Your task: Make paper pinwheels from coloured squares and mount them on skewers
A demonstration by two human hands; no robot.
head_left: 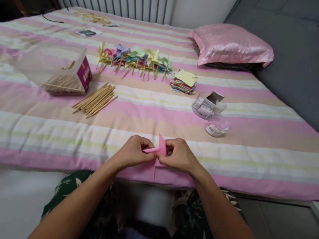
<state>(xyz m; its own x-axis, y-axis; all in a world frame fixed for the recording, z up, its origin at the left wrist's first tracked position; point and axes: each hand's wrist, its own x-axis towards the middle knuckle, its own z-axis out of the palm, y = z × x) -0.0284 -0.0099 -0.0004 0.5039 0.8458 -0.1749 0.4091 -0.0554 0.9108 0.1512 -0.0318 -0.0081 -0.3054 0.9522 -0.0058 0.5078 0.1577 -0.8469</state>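
Left hand (132, 151) and right hand (180, 155) together, both pinched on pink paper piece (160, 147), held over striped bedspread (30, 127) near edge. Loose wooden sticks (95, 99) at 10 o'clock, well apart.

The magenta label on the clear box (84, 74) is too blurred to read.

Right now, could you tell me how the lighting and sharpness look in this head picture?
Head view: soft, even light, faint shadows; glare on the satin pillow; corners darken, edges bow; both hands and the pink paper are sharp.
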